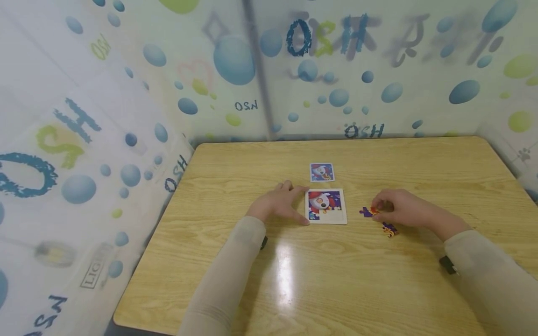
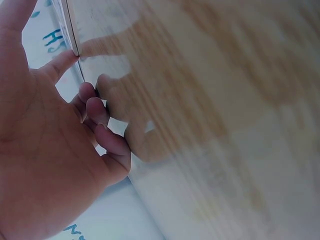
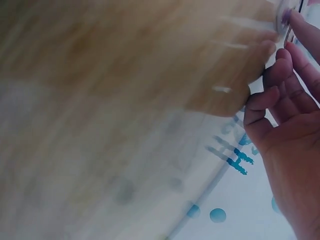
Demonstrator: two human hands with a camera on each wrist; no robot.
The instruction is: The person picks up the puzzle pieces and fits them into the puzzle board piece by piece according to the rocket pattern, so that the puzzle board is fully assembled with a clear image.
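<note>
A square jigsaw puzzle in a white-bordered tray (image 1: 345, 207) lies on the table, its lower right part bare of pieces. My left hand (image 1: 280, 203) is at the tray's left side, thumb and index finger spread and touching its two left corners. In the left wrist view the other fingers of the left hand (image 2: 55, 135) curl against the tabletop. To the tray's right, my right hand (image 1: 405, 208) pinches a purple and orange puzzle piece (image 1: 373, 211) between thumb and index finger, low over the table. The fingertips partly hide it.
A small picture card (image 1: 322, 172) with a similar design lies just beyond the tray. Other loose puzzle pieces (image 1: 390, 229) lie beneath and beside the right hand. Patterned walls (image 1: 315, 112) stand behind and to the left of the wooden table (image 1: 235, 163).
</note>
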